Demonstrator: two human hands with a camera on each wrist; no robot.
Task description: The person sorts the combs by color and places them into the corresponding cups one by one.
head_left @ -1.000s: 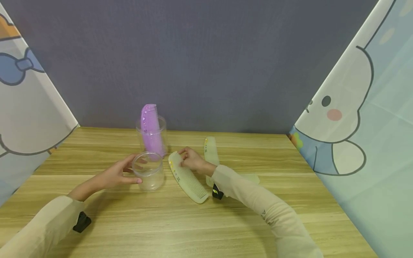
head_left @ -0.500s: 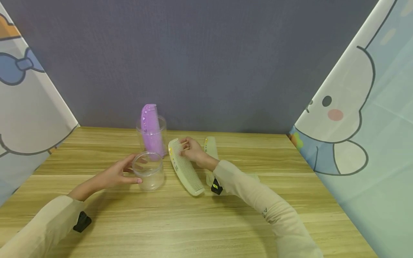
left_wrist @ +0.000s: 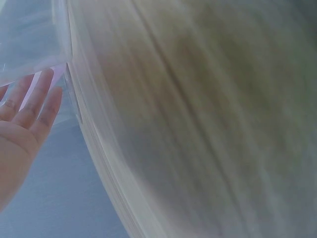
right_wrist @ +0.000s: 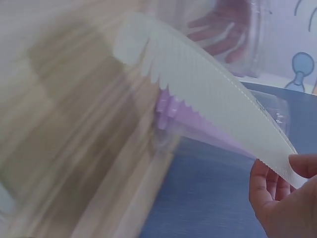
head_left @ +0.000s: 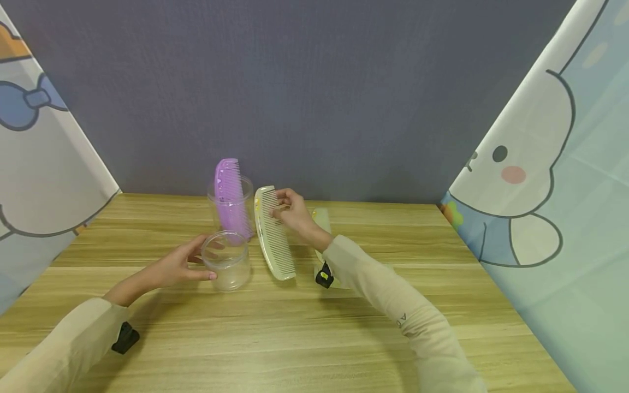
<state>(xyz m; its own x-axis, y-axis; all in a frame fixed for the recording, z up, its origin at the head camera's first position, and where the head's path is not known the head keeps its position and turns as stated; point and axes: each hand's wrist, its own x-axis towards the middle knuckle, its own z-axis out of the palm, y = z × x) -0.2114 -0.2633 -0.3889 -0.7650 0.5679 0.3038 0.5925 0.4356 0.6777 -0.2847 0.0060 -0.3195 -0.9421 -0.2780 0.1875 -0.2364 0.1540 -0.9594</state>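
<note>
A pale green comb point(head_left: 273, 233) with small yellow decorations hangs at a slant above the table. My right hand point(head_left: 295, 215) pinches it near its upper end by the toothed side; the right wrist view shows thumb and fingers on that comb point(right_wrist: 208, 79). My left hand point(head_left: 172, 266) holds a clear round jar point(head_left: 231, 270) standing on the table, thumb in front and fingers behind. In the left wrist view the fingers of my left hand point(left_wrist: 29, 109) lie along the jar point(left_wrist: 32, 39). Behind it a purple comb point(head_left: 228, 185) stands in a second clear jar point(head_left: 248, 199).
More pale green combs point(head_left: 321, 219) lie on the wooden table point(head_left: 275, 338), partly hidden under my right forearm. A dark grey wall point(head_left: 295, 98) rises at the table's back edge. Cartoon-printed panels point(head_left: 521, 218) flank both sides.
My right hand has lifted the green comb up and slightly left, tipping it more upright off the table. My left hand and its jar have stayed in place.
</note>
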